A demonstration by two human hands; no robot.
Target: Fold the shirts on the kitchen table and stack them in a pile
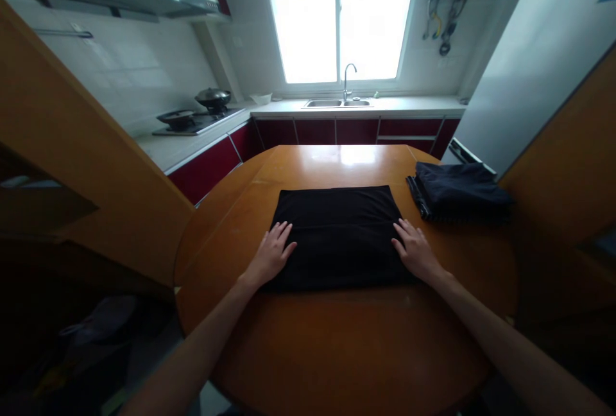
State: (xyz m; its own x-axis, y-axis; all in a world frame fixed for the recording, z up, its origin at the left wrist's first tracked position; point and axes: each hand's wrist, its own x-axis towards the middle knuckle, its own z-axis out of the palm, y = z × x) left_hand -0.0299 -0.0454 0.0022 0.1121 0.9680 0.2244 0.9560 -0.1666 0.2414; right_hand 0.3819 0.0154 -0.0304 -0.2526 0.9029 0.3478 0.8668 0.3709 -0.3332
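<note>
A black garment, folded into a flat rectangle, lies in the middle of the wooden table. My left hand rests on its left edge with the fingers spread and stretched forward. On the opposite edge lies my right hand, also flat with fingers apart. Neither hand grips the cloth. A crease or seam runs across the garment between the two hands. What kind of garment it is cannot be made out.
A stack of folded dark clothes sits at the table's right side. Beyond the table run a counter with a sink and a stove bearing pans. A tall white fridge stands on the right.
</note>
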